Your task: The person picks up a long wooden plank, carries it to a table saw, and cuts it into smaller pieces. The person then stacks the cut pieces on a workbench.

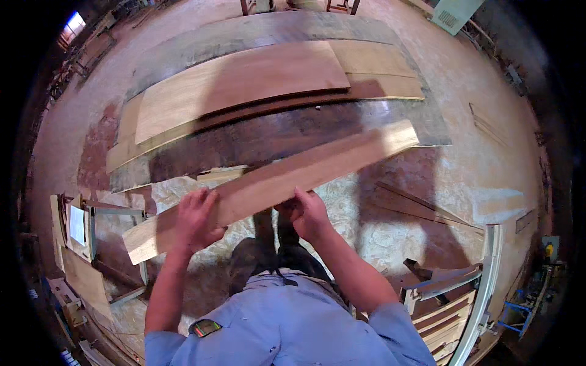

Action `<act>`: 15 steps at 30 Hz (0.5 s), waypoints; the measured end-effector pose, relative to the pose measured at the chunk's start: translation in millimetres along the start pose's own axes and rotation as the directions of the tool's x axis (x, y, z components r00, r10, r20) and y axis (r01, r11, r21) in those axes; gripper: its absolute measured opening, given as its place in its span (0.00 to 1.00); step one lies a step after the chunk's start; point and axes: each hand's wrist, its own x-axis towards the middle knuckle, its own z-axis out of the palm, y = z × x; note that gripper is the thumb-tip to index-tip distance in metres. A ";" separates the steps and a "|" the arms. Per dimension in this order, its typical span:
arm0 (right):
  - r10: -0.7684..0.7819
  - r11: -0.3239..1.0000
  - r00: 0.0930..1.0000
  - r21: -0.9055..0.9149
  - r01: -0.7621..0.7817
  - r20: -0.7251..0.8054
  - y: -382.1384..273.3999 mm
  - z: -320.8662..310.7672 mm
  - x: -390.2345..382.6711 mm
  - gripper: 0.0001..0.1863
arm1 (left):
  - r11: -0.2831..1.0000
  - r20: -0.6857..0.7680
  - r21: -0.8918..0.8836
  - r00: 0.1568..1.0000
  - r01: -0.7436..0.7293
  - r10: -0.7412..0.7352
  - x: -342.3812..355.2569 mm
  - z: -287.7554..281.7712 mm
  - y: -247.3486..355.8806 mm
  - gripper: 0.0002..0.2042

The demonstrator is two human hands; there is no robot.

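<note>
A long, flat wooden board (274, 177) slants across in front of me, its right end farther away and higher in view than its left. My left hand (198, 219) is closed over the board near its left end, fingers across the top face. Around the near edge, right of the middle, my right hand (305, 213) grips it with the thumb on top and the other fingers mostly hidden below. Beyond the board stands a large dark-topped worktable (256, 137). On it lie wide plywood sheets (262, 73), one overlapping another.
At the lower right is a machine or bench with a pale rail (485, 293) and wooden slats (448, 323). A frame with leaning panels (85, 277) and a white paper (77, 224) stands at left. Thin wood strips (427, 204) lie on the floor. A pale green cabinet (455, 13) stands far right.
</note>
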 end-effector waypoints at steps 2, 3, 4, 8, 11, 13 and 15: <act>-0.053 0.999 0.997 0.007 0.052 0.052 -27.4 -6.2 37.8 0.14 | 1.000 -0.040 0.030 0.999 0.010 -0.009 20.4 6.4 -21.1 0.40; -0.090 0.996 0.994 0.016 0.089 0.055 -42.2 -8.6 56.0 0.17 | 0.999 -0.053 0.041 0.998 0.020 -0.018 30.0 8.4 -32.4 0.40; -0.130 0.991 0.989 -0.007 0.131 0.066 -54.2 -12.3 72.3 0.17 | 0.999 -0.065 0.039 0.998 0.008 -0.005 37.4 11.1 -44.1 0.40; -0.128 0.990 0.989 -0.062 0.123 -0.078 -99.7 -27.5 141.8 0.16 | 0.999 -0.074 0.043 0.997 -0.033 0.036 78.5 24.7 -96.7 0.40; -0.111 0.989 0.979 -0.117 0.092 -0.169 -118.1 -28.4 183.2 0.13 | 0.997 -0.036 0.074 0.999 -0.037 0.040 107.3 36.5 -134.2 0.38; -0.088 0.991 0.966 -0.122 0.059 -0.244 -122.9 -23.5 203.3 0.13 | 0.999 0.001 0.042 0.999 -0.034 0.034 127.7 44.9 -160.8 0.37; -0.094 0.982 0.961 -0.183 0.046 -0.261 -122.9 -16.6 213.7 0.13 | 0.998 -0.003 0.041 0.999 -0.054 0.054 145.0 50.9 -180.4 0.37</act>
